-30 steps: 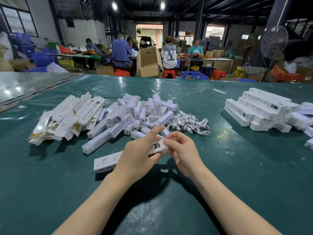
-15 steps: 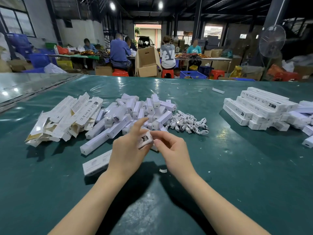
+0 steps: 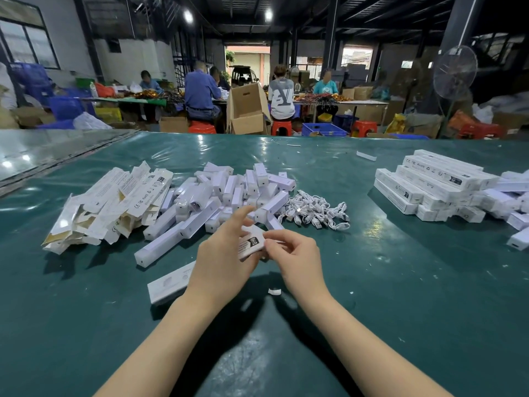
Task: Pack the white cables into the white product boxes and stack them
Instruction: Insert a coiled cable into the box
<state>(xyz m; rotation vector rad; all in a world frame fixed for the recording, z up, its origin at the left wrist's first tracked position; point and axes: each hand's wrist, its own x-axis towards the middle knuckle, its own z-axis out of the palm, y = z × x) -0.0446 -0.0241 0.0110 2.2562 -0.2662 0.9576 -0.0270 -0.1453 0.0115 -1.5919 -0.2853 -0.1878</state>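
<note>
"CE RoHS" marks the stacked boxes (image 3: 435, 171) and flat cartons (image 3: 143, 196).

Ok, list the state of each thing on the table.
Held box, gripped by both hands.
Left hand, holding box.
Right hand, pinching box end.
Flat boxes, unassembled, piled.
Middle boxes, assembled, jumbled.
Cables, coiled, loose heap.
Right boxes, closed, stacked.

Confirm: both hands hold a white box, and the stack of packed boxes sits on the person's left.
Wrong side. The head view shows the stack of packed boxes on the person's right; the left hand and right hand do hold the white box.
</note>
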